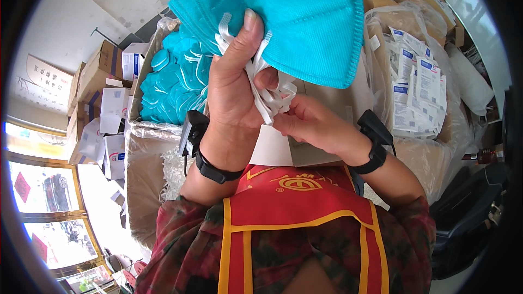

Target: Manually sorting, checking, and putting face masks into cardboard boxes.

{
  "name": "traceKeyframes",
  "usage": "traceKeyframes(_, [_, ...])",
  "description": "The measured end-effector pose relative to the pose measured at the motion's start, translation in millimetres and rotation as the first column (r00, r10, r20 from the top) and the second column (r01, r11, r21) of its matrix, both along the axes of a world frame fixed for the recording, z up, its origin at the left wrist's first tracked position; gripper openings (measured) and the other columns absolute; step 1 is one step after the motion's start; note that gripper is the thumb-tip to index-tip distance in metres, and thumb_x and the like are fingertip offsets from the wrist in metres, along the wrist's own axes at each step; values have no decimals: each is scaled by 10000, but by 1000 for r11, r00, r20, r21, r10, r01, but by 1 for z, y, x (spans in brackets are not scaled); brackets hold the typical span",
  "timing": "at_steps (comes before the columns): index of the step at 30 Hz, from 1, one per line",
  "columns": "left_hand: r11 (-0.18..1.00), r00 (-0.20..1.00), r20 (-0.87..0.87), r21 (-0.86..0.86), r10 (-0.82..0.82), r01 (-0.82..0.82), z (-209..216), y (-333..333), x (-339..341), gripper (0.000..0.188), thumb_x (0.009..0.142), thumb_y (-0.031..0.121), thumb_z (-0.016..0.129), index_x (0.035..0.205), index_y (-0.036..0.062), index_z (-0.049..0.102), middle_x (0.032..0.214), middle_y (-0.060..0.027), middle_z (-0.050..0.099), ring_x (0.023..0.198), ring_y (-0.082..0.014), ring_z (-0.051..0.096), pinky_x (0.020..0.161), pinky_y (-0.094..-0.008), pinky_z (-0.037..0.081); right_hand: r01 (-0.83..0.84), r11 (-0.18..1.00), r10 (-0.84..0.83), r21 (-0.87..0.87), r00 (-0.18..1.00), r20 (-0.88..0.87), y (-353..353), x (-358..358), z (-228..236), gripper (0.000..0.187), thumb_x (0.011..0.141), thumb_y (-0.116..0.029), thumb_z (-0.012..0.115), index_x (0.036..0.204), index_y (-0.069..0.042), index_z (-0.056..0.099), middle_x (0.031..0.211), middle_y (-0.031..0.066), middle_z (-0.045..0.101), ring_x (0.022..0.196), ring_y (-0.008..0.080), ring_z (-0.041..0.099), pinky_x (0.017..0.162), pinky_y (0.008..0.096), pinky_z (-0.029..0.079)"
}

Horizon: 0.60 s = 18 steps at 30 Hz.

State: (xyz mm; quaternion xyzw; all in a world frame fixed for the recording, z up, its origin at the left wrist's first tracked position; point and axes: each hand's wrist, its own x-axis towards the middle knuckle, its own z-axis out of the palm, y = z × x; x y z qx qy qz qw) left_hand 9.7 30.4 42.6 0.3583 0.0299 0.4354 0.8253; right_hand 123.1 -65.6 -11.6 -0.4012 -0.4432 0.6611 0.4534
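Note:
Raised in front of me is a fanned bunch of teal folded face masks (305, 22). My left hand (231, 90) is closed around the bunch at its lower edge, thumb pressed upright on the near side. White elastic ear loops (264, 98) hang bundled below the masks, partly wrapped by my left fingers. My right hand (316, 125), just to the right, has its fingers closed on the lower end of those loops. Its fingertips are partly hidden among the straps. Behind my left hand, a large plastic-lined box holds a heap of loose teal masks (171, 84).
At right, a plastic-lined carton (381, 38) holds many white-and-blue sealed packets (419, 90). Cardboard (321, 155) lies beneath my hands. Stacked boxes (103, 68) stand at far left near a window (46, 190). A black object (468, 223) is at lower right.

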Motion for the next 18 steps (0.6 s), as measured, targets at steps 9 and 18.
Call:
traceKeyframes(9, [998,997,-47,-21,58,-59,-3,5,-1,189,929,276,609,960,92,587,702,-9,632,421,-44,493,363,-164,370,33,987,-29,159,999,-27,9,5,-1,248,959,-224,560,1101,-26,604,911,-12,614,800,52,528,699,238,434])
traceKeyframes(18, [997,996,59,-15,72,-71,-4,51,-44,371,983,330,473,1137,8,573,881,-151,680,621,-207,648,609,-306,561,-63,996,80,-62,943,322,-41,48,20,289,983,-247,448,829,-37,574,676,-24,509,568,34,399,521,192,329])
